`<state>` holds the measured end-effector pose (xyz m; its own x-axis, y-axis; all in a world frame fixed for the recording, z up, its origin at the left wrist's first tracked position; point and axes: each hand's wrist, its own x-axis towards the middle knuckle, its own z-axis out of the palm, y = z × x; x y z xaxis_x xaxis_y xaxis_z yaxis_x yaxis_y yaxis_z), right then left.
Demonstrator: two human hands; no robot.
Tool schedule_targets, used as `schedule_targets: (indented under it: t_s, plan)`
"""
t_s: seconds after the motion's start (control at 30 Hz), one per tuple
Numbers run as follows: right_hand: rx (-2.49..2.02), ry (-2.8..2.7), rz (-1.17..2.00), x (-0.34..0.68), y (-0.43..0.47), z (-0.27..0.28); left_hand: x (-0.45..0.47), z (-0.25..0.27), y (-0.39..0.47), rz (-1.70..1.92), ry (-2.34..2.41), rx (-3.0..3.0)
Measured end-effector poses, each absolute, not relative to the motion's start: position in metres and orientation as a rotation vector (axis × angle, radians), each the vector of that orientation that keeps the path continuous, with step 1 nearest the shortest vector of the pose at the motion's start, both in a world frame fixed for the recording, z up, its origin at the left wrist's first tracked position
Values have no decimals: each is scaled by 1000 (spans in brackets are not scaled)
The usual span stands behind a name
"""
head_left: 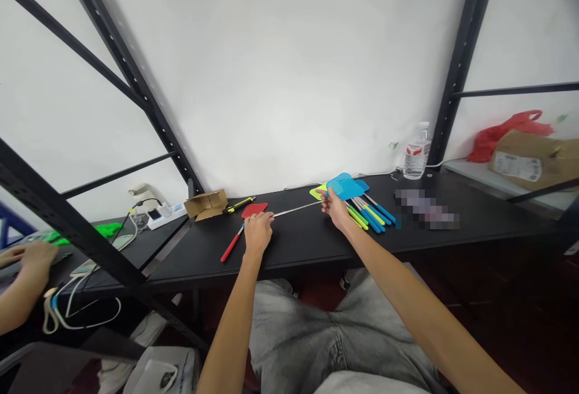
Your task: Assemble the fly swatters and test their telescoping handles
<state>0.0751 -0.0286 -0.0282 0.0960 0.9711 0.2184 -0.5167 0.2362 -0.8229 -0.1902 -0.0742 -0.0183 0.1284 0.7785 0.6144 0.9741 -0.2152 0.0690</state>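
Between my hands is a fly swatter with a blue perforated head (344,186) and a thin metal rod (298,207). My left hand (258,232) is closed around the rod's left end, and its fingers hide most of the handle. My right hand (335,208) pinches the rod just below the blue head. A red fly swatter lies under and beside my left hand, its red head (254,209) behind and its red handle (231,249) in front. By my right hand lies a bunch of fly swatters with blue and yellow-green handles (371,220).
An open cardboard box (206,206) and a yellow-black cutter (241,204) sit at the back left. A water bottle (417,151) stands at the back right. Black metal posts (131,80) flank the desk. Another person's hand (36,264) is at far left, near a power strip (166,215).
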Motion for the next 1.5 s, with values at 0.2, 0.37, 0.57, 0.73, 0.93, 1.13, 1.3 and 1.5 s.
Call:
schedule_targets:
  t_s: [0.2, 0.37, 0.57, 0.73, 0.93, 1.13, 1.3, 1.5]
  plan:
    - [-575, -790, 1328, 77, -33, -21, -180, -18, -78, -748, -1691, -2166]
    - [-557, -751, 1309, 80, -32, -18, -174, -17, -82, -758, -1741, -2229]
    - [-557, -685, 1331, 80, -33, -18, -171, -16, -83, -776, -1722, -2265]
    - [-538, -678, 1343, 80, -32, -17, -171, -17, -83, -797, -1690, -2270]
    - [-595, -815, 1254, 80, -31, -19, -172, -17, -82, -787, -1696, -2272]
    - [-588, -874, 1296, 72, -35, -21, -170, -18, -82, -759, -1709, -2330]
    - [-605, -965, 1381, 65, -42, -18, -157, -14, -86, -709, -1683, -2372]
    - [-581, -984, 1430, 64, -43, -21, -145, -8, -91, -672, -1689, -2345]
